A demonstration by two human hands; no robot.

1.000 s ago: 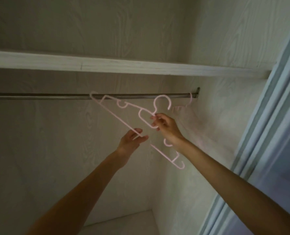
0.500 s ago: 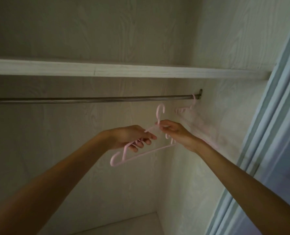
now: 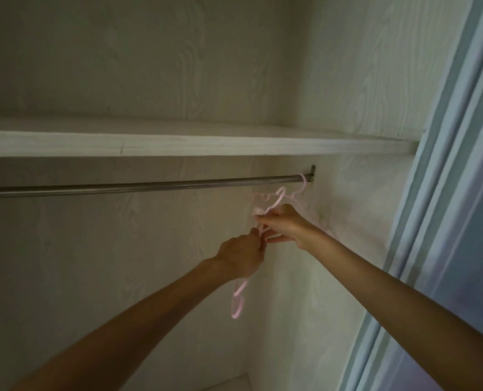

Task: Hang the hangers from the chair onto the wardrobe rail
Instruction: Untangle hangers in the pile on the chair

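What I can't make out
My left hand (image 3: 241,255) hides the blurred pink hanger's (image 3: 238,301) middle; the rail (image 3: 138,185) runs off left.

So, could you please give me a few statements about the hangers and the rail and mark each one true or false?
1. A pink hanger already hangs at the rail's right end. True.
2. The right hand is empty. False: it grips a second pink hanger.
3. The left hand holds that same hanger. True.
4. The held hanger's hook is over the rail. False: it is below the rail.
5. Clothes fill the rail. False: only the one hanger shows.
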